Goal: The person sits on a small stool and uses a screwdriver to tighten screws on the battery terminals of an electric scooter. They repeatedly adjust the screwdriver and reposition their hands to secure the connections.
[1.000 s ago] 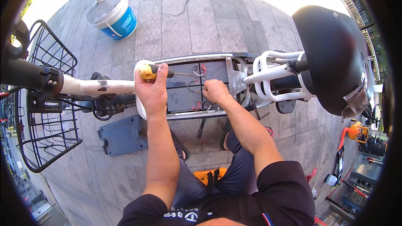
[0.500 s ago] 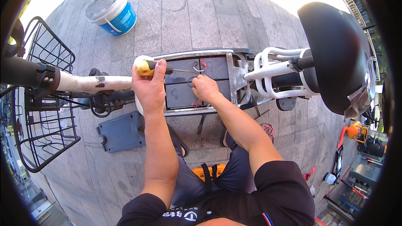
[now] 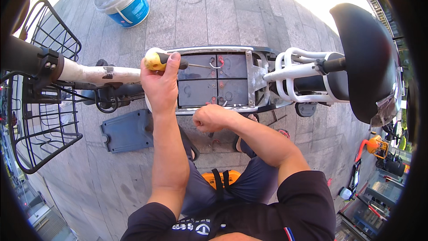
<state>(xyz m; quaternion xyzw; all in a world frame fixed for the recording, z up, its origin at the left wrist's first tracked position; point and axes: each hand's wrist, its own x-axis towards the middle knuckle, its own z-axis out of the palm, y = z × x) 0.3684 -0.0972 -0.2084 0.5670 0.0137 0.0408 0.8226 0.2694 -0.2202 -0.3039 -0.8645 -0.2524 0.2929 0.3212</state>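
- Head view: the left hand (image 3: 161,85) is closed around a yellow-and-black screwdriver (image 3: 167,61), its thin shaft running level from the grip out over the open battery bay (image 3: 213,80) of an electric bike.
- A second ago the right hand (image 3: 213,118) was up inside the bay, at the wires just past the driver's tip; now it has drawn back to the near rim, on the person's side of the frame, and is balled into a fist. Whether anything small is pinched in that fist cannot be told.
- The left hand has barely moved, and the driver keeps pointing at the same spot: judged from that, the tool work at the terminals goes on while the right hand has let go of the wiring.
- The bay shows dark battery blocks side by side, red dabs at the terminals and a short white wire looping just beyond the driver's tip.
- Left of the grip runs the pale frame tube (image 3: 96,73) toward a black wire basket (image 3: 47,107); below the grip a grey cover plate (image 3: 127,130) lies flat on the paving.
- Right of the bay stand white seat springs and a black saddle (image 3: 363,58); far above the grip sits a blue-and-white bucket (image 3: 125,1).
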